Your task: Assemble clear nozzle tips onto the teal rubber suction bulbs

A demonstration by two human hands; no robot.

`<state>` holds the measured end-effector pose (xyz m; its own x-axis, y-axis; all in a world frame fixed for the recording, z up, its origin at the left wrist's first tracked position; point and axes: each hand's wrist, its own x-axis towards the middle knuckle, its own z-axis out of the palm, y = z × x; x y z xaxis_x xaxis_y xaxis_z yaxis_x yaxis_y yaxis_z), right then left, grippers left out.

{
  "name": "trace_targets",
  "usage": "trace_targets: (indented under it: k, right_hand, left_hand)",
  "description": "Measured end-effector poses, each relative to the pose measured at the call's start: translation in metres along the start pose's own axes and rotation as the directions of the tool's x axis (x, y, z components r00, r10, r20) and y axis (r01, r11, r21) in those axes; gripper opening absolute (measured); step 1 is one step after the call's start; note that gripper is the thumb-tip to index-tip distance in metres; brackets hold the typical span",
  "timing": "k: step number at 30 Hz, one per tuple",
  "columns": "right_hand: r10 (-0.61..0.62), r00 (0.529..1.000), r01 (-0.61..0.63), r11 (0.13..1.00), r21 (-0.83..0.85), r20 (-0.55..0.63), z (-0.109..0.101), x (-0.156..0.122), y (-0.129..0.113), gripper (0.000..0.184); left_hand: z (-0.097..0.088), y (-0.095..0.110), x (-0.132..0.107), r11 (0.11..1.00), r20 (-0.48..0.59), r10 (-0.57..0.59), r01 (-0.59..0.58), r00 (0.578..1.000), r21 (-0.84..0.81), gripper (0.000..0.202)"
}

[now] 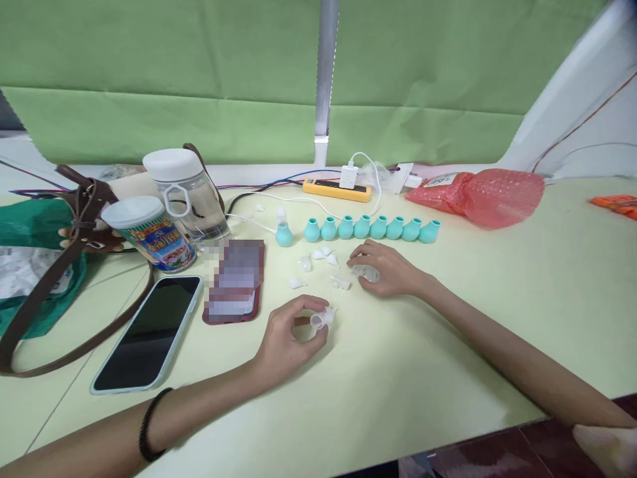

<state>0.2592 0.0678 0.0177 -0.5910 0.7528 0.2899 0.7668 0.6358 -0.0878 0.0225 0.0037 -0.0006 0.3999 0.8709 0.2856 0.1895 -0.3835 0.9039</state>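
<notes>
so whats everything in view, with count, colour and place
teal bulbs: 9, teal, eight in a row, one apart leftward
plastic pieces: several, clear or white, table centre
phones: 2, mint-cased and red-cased, left
tub: 1, multicoloured, white lid, behind phones
bottle: 1, clear, white lid, behind tub
strap: 1, brown, far left
bag: 1, green, left edge
power strip: 1, yellow and black, behind bulbs
charger: 1, white, on power strip
cables: several, mixed colours, back
wrapping: 1, red, right rear
unclear item: 1, orange, right edge
backdrop: 1, green, rear
table: 1, pale yellow-green, underneath
wristband: 1, black, left wrist
left hand: 1, bare, holding a clear piece
right hand: 1, bare, at clear pieces
</notes>
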Motion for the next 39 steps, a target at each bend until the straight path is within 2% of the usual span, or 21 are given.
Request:
trace_targets:
  k: [3,6,10,13,15,17,20,22,25,27,31,36,39]
  right_hand:
    - [-0.005,0.999,0.005,1.000,-0.013,0.041,0.002,0.000,-0.006,0.029]
    - [-0.006,1.000,0.005,1.000,0.006,0.008,0.005,0.000,-0.007,0.026]
    - [-0.037,0.991,0.040,0.999,0.017,-0.132,0.009,0.000,-0.005,0.021]
    - [-0.053,0.962,0.068,0.997,0.046,-0.267,0.011,0.001,-0.005,0.018]
    - [-0.012,0.933,0.054,0.993,0.106,-0.359,0.012,0.001,-0.008,0.018]
    - [0.075,0.915,0.009,0.978,0.206,-0.396,0.011,0.001,-0.014,0.021]
    - [0.178,0.930,-0.057,0.935,0.350,-0.323,0.008,0.002,-0.027,0.028]
    - [0.188,0.949,-0.071,0.910,0.409,-0.253,0.004,0.002,-0.035,0.027]
    - [0.143,0.980,-0.066,0.888,0.455,-0.139,0.000,0.001,-0.043,0.020]
    - [0.092,0.995,-0.062,0.883,0.466,-0.041,-0.002,0.000,-0.045,0.019]
    - [-0.003,0.994,-0.049,0.882,0.469,0.109,-0.005,-0.001,-0.044,0.027]
    - [0.052,0.989,-0.113,0.865,0.489,0.136,-0.004,-0.001,-0.041,0.034]
    - [0.087,0.988,-0.139,0.869,0.474,0.130,-0.003,0.000,-0.040,0.029]
  left_hand:
    - [0.000,0.001,0.000,1.000,-0.003,0.003,-0.003,1.000,-0.012,0.017]
    - [0.000,0.001,0.001,1.000,0.000,-0.006,0.006,1.000,-0.019,0.018]
    - [0.000,0.001,0.002,0.998,-0.004,-0.036,0.035,0.999,-0.048,0.019]
    - [0.000,0.001,0.002,0.994,-0.015,-0.069,0.068,0.997,-0.084,0.019]
    - [0.000,0.001,0.002,0.992,-0.021,-0.078,0.075,0.997,-0.101,0.018]
    - [0.000,0.001,0.002,0.991,-0.028,-0.081,0.077,0.996,-0.108,0.018]
    - [0.000,0.000,0.003,0.987,-0.042,-0.107,0.101,0.993,-0.124,0.022]
    - [0.001,-0.001,0.003,0.976,-0.057,-0.139,0.127,0.989,-0.177,0.026]
    - [0.001,-0.003,0.005,0.954,-0.088,-0.172,0.144,0.981,-0.264,0.026]
    - [0.001,-0.003,0.006,0.952,-0.090,-0.181,0.152,0.979,-0.265,0.022]
    - [0.000,-0.001,0.007,0.945,-0.052,-0.214,0.193,0.976,-0.265,0.020]
    - [-0.001,0.001,0.009,0.896,-0.045,-0.253,0.217,0.966,-0.387,0.035]
    - [-0.001,0.000,0.010,0.884,-0.040,-0.271,0.232,0.962,-0.406,0.029]
